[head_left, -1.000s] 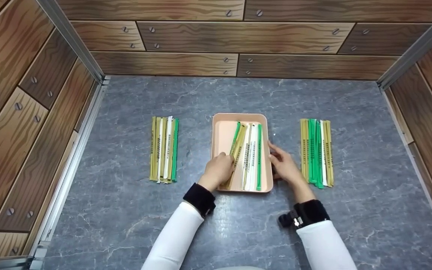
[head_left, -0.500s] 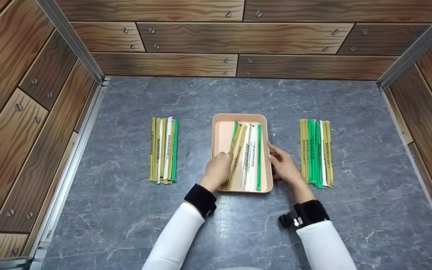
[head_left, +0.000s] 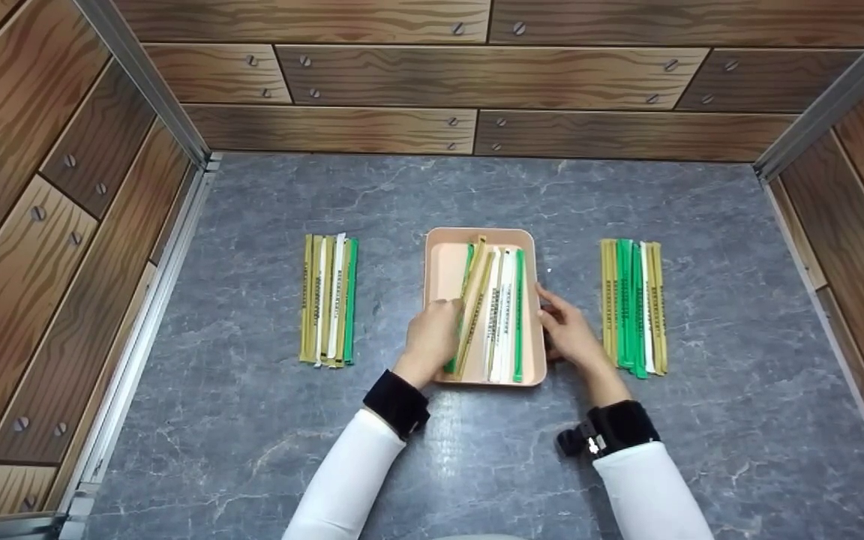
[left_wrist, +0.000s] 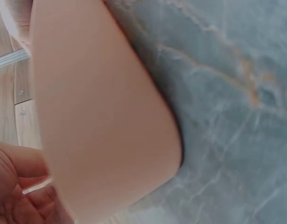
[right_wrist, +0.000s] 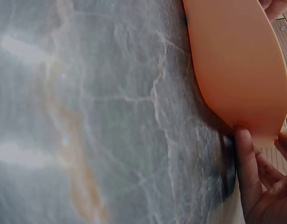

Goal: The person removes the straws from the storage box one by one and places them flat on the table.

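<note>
A pale pink tray (head_left: 443,259) holds several long, thin, wrapped straws: green, gold and white with printed lettering. My left hand (head_left: 432,337) is over its left part, pinching a gold wrapped straw (head_left: 475,259) that slants up past the others. The fingertips are mostly hidden from above; curled fingers of the left hand (left_wrist: 34,203) show beyond the tray wall (left_wrist: 106,102) in the left wrist view. Against the tray's right wall rest the fingers of my right hand (head_left: 571,330). In the right wrist view, that right hand (right_wrist: 269,186) touches the outside wall and rim of the tray (right_wrist: 241,65).
On the grey marbled surface (head_left: 252,442), a row of gold, white and green wrapped straws (head_left: 328,300) lies left of the tray. Another row (head_left: 633,307) lies to the right, close to my right hand. Wood-patterned panels (head_left: 432,75) wall the back and sides.
My left hand has shifted slightly left, and a gold wrapped straw now sticks up above the others. The green straw at left lies more exposed. My right hand and tray stay in place.
</note>
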`<state>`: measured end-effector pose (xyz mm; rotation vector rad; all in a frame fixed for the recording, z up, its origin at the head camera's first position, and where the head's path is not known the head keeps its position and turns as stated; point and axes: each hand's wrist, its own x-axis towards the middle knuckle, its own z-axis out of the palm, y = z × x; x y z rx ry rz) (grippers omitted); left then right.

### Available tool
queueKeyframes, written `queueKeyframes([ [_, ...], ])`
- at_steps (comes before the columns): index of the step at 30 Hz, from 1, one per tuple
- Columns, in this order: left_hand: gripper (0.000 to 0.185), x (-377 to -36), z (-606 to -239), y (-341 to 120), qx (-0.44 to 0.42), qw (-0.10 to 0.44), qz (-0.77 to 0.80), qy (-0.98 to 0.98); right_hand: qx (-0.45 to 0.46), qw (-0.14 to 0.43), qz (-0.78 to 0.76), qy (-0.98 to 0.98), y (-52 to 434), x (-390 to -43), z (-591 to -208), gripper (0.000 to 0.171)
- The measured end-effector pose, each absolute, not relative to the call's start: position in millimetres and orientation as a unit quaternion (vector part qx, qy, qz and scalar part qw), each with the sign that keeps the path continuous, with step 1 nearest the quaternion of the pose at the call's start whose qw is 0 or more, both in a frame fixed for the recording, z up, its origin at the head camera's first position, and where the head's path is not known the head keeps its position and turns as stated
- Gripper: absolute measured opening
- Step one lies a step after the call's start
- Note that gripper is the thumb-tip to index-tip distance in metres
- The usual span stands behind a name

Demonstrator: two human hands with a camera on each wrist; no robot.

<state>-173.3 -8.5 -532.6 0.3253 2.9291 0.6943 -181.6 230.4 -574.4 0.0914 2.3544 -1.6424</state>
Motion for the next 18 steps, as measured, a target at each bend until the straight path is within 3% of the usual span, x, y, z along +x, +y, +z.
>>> queueKeyframes([
  [7,0.045,-170,-519,-21,0.102,0.014,0.253,0.962,0.041,0.138,-0.576,0.805,230,-181,-573,0.053],
  [18,0.039,-170,-507,-70,0.052,-0.040,0.321,0.945,0.040,0.152,-0.562,0.812,230,-181,-573,0.053],
])
